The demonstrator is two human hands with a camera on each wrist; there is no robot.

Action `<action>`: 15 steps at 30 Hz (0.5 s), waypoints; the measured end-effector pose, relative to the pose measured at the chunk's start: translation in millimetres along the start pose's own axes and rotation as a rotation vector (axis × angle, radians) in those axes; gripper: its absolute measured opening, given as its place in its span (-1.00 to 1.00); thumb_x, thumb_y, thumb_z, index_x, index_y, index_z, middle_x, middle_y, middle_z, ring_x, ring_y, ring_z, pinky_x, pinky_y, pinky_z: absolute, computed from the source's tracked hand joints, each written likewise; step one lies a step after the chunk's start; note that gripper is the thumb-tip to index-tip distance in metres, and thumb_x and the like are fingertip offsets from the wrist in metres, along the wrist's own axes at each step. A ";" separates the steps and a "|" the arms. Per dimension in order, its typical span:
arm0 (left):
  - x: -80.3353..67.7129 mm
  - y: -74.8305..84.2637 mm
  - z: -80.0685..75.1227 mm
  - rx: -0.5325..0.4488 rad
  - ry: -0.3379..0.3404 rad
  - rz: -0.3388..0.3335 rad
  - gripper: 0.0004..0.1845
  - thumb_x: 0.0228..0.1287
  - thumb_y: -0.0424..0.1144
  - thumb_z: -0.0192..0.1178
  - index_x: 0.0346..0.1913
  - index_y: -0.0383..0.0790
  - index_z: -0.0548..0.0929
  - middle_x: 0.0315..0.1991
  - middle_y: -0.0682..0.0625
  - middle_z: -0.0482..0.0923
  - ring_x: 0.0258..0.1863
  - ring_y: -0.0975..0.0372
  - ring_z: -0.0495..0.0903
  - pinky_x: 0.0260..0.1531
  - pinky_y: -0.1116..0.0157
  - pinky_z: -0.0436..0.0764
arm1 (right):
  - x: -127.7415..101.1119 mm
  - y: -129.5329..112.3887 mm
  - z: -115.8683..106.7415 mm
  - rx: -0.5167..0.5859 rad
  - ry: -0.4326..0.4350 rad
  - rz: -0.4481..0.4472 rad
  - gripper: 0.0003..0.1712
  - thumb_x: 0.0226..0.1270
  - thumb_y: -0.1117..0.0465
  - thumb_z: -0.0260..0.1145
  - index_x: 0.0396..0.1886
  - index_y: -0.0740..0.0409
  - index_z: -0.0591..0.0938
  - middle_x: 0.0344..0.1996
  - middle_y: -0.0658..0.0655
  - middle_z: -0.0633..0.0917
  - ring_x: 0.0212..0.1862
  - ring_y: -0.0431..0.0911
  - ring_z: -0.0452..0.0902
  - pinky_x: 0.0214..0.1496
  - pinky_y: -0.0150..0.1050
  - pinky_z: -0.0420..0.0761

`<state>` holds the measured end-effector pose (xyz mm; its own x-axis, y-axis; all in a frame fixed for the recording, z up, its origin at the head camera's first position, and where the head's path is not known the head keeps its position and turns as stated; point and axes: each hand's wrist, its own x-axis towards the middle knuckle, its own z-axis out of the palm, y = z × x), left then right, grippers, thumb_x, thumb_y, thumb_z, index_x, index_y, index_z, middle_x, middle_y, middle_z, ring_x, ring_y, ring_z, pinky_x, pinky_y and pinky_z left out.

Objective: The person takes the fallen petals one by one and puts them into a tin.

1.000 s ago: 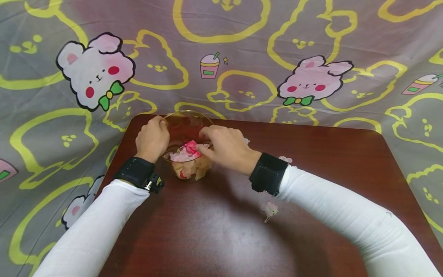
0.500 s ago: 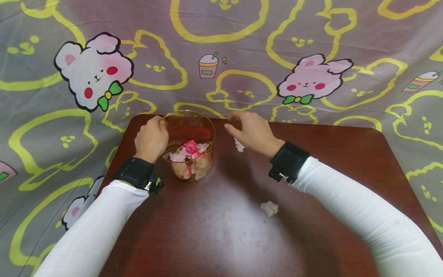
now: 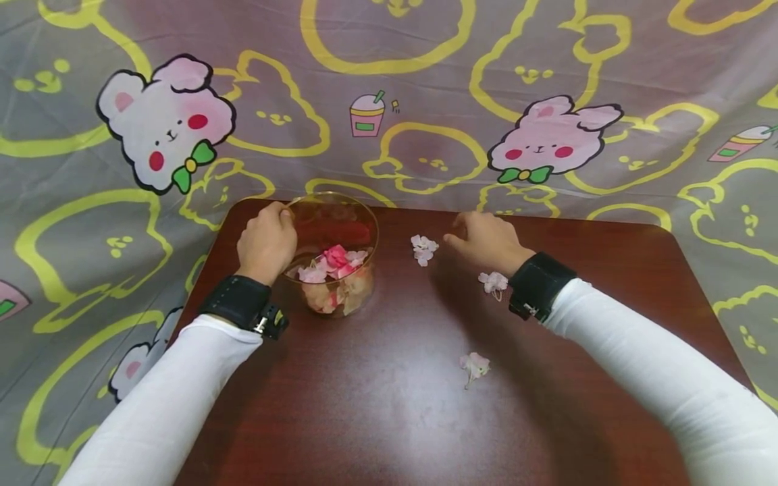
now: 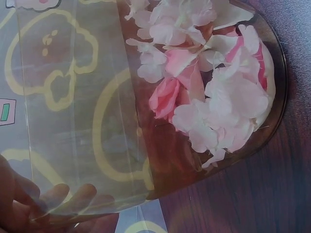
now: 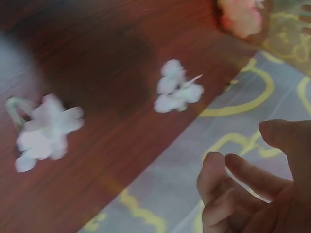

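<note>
From the head camera, the left hand [image 3: 266, 243] grips the rim of a clear glass bowl [image 3: 367, 223] that stands near the far left corner of a dark wooden table [image 3: 389, 418], fingers and thumb curled over the near-left edge of the glass. The bowl holds a heap of pink and white flowers [image 3: 331, 263]. The right hand [image 3: 486, 239] hovers low over the far edge of the table, well to the right of the bowl, fingers loosely bent and holding nothing. A white flower [image 3: 423, 248] lies on the table between the bowl and that hand, a second flower [image 3: 493, 282] lies just beside the right wrist strap [image 3: 539, 285], and a third flower [image 3: 475, 366] lies nearer the person, apart from the others. A grey cloth [image 3: 389, 101] printed with yellow outlines and pink rabbits hangs behind and around the table. In the left wrist view the bowl's wall fills the picture, with the flowers packed at its bottom, and the fingertips [image 4: 63, 196] press against the glass at the lower left. The right wrist view, somewhat blurred, shows the fingers [image 5: 233, 182] relaxed and slightly curled with nothing between them, above the printed cloth at the table's edge; two white flowers lie on the wood, one [image 5: 177, 92] nearer the hand and one [image 5: 46, 131] farther left, with the bowl at the top edge.
</note>
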<state>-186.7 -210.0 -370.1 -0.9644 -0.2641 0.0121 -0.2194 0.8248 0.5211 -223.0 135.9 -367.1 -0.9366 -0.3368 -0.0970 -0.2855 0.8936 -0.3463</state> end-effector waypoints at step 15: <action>-1.0 2.0 -0.5 0.006 0.000 -0.003 -0.55 0.64 -0.10 -0.32 0.14 -0.24 0.55 0.14 -0.36 0.62 0.13 -0.33 0.58 0.01 -0.29 0.50 | -8.2 47.4 27.5 -0.275 -0.138 0.098 -0.57 0.43 -0.07 0.27 -0.16 0.25 0.65 -0.51 0.12 0.67 -0.37 0.01 0.66 -0.37 -0.03 0.59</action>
<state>-186.1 -208.4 -368.6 -0.9636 -0.2670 0.0106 -0.2235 0.8270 0.5158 -223.3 172.8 -408.4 -0.9312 -0.2652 -0.2501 -0.2569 0.9642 -0.0659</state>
